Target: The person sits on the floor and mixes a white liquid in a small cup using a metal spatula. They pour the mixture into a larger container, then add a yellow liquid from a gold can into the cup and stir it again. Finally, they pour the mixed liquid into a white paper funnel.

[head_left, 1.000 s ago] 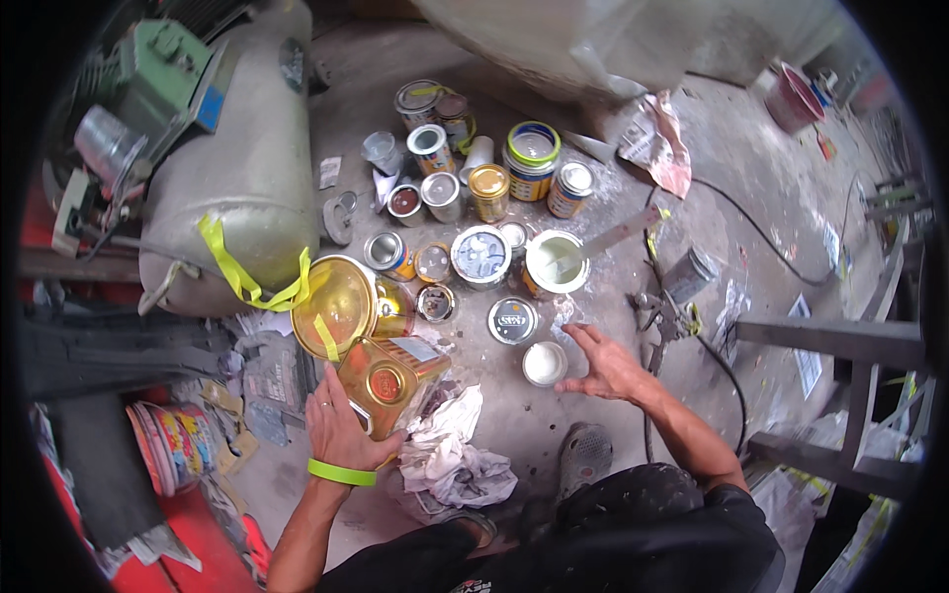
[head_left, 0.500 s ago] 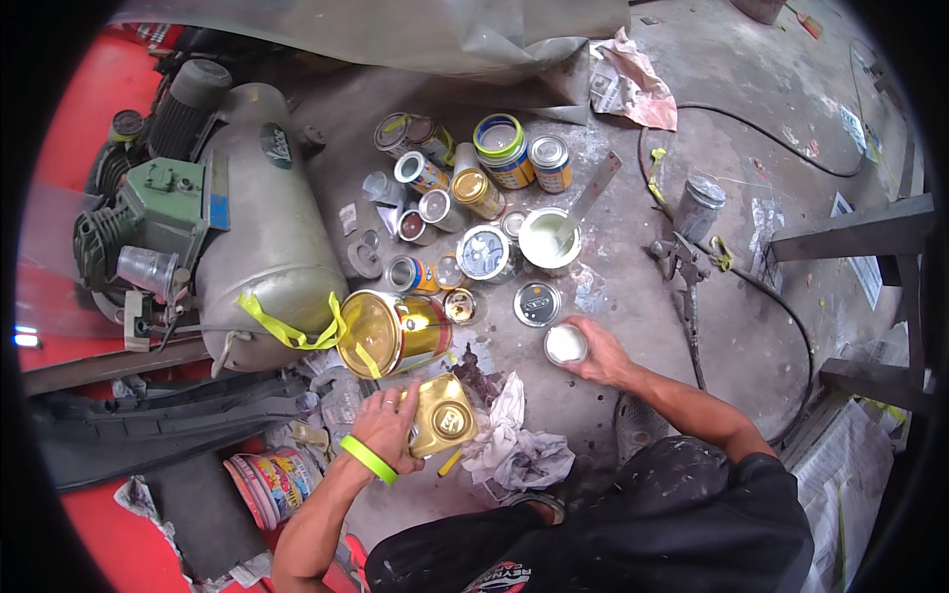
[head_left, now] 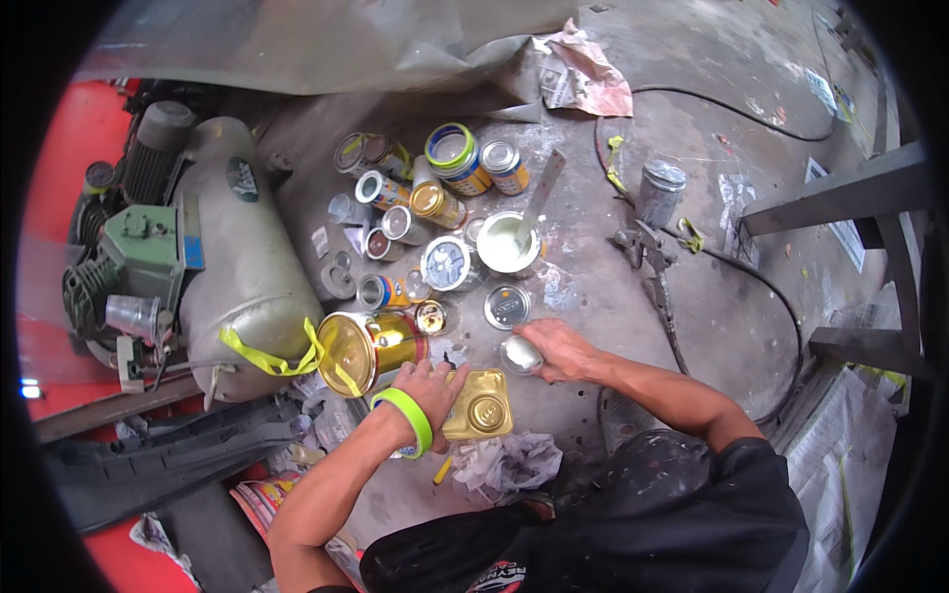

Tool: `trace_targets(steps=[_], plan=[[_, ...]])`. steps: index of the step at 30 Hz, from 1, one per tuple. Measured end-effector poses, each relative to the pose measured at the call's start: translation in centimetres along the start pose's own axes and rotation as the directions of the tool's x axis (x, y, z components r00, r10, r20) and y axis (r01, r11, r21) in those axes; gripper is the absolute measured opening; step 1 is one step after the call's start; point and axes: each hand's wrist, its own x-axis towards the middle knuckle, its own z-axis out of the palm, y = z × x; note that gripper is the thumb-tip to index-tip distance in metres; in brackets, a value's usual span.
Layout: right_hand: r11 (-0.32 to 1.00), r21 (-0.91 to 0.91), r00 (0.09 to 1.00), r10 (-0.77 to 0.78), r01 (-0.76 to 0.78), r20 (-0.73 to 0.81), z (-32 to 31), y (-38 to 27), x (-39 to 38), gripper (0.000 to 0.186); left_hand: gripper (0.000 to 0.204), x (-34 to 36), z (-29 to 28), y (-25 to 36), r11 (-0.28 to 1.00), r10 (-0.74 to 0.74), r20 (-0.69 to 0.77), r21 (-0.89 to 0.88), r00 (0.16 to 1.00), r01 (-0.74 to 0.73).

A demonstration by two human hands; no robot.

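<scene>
My left hand (head_left: 427, 395), with a lime-green wristband, is closed on the side of a gold rectangular tin can (head_left: 486, 413). The tin's round cap faces up toward me. Close by, my right hand (head_left: 559, 351) grips a small cup (head_left: 521, 356) with whitish contents, which looks tilted. The cup is just beyond the tin; whether they touch I cannot tell. A round dark-topped lid or can (head_left: 507, 307) lies on the floor just past the cup. Farther off stands an open can of pale paint (head_left: 507, 247) with a flat stirring stick (head_left: 540, 198) in it.
Several paint cans stand in a cluster, among them a large gold can (head_left: 346, 354) lying on its side. A green-and-grey air compressor (head_left: 252, 262) is at the left. A spray gun (head_left: 647, 247) and black hose (head_left: 781, 296) are at the right. Crumpled cloth (head_left: 509, 465) lies near me.
My left hand has brought the gold tin rightward, closer to the cup. The cup in my right hand now looks more tilted. The whole view has shifted slightly.
</scene>
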Motion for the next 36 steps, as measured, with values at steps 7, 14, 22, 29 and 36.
trace_targets(steps=[7,14,22,29,36], plan=[[0.998,-0.067,1.000,-0.020,0.020,-0.003,-0.8,0.3,-0.2,0.072,0.129,3.7,-1.4,-0.3,0.995,0.046,0.005,0.090,0.999,-0.046],[0.995,-0.104,1.000,0.012,-0.010,0.015,-1.5,0.6,0.5,0.069,0.132,7.3,-3.8,-1.0,0.998,0.061,0.106,0.018,0.993,-0.063],[0.994,-0.105,1.000,0.017,-0.018,-0.012,-1.7,1.4,0.7,0.069,0.130,9.2,-4.1,-1.3,0.996,0.080,0.137,0.025,0.987,-0.084],[0.995,-0.102,1.000,0.008,-0.011,-0.023,-1.4,1.9,0.5,0.068,0.129,9.6,-3.6,-1.4,0.994,0.093,0.124,0.041,0.988,-0.099],[0.998,-0.057,0.999,0.016,-0.018,-0.030,-1.5,2.0,0.6,0.072,0.128,9.2,-4.3,-1.1,0.997,0.075,0.131,-0.003,0.989,-0.075]])
